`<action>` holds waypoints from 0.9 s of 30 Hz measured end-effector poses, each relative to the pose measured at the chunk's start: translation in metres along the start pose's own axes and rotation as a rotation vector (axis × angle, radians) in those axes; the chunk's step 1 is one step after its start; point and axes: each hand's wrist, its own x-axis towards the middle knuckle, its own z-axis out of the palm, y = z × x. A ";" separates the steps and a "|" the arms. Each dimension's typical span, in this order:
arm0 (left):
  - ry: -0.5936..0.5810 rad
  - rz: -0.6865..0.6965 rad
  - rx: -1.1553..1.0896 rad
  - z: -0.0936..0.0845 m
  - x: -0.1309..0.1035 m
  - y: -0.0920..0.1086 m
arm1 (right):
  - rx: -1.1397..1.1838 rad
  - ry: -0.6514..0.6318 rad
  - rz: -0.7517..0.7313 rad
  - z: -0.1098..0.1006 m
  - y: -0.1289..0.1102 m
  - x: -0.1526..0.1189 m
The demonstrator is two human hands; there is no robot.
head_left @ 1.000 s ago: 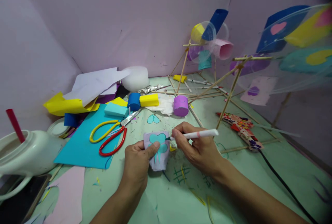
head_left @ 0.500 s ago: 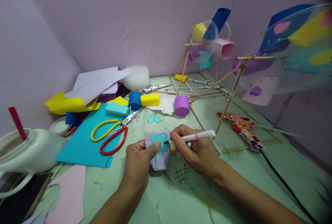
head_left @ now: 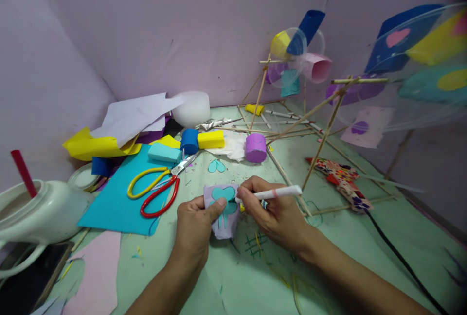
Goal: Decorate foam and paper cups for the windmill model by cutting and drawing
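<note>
My left hand (head_left: 195, 230) is closed on a small pale purple paper piece (head_left: 229, 230), its thumb pressing on the front. A teal shape with rounded lobes and thin legs (head_left: 226, 192) lies on that piece, outlined in dark ink. Between the fingers of my right hand (head_left: 272, 208) is a white marker (head_left: 280, 192) with a pink band. Its dark tip meets the right edge of the teal shape. Just beyond lies a small teal heart-like cutout (head_left: 216, 166). Scissors (head_left: 171, 179) with one yellow and one red handle rest to the left.
Blue (head_left: 189, 141), yellow (head_left: 211, 139) and purple paper tubes (head_left: 256, 148) stand behind. A stick frame (head_left: 324, 140) with paper-covered wheels occupies the right, beside a patterned glue gun (head_left: 339, 179) with a black cord. At left are a white teapot (head_left: 62, 208), teal sheet (head_left: 113, 208) and phone (head_left: 32, 276).
The marker's tip has shifted very slightly along the right edge of the teal shape, with my right hand moving a little left. My left hand and the paper piece stay put.
</note>
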 end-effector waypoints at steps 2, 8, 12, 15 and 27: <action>0.000 -0.007 -0.001 0.000 -0.001 0.000 | -0.005 0.000 0.003 0.000 0.000 0.000; 0.003 0.000 0.002 0.001 -0.001 0.001 | -0.005 -0.004 0.004 -0.001 0.001 -0.001; -0.001 -0.001 0.001 0.001 0.001 0.000 | 0.005 -0.004 0.002 -0.001 0.001 -0.001; 0.017 -0.009 0.011 0.001 0.000 0.001 | 0.016 -0.009 0.011 0.000 0.002 0.000; 0.022 -0.010 0.032 0.001 -0.002 0.002 | 0.004 -0.008 0.000 -0.002 0.000 0.000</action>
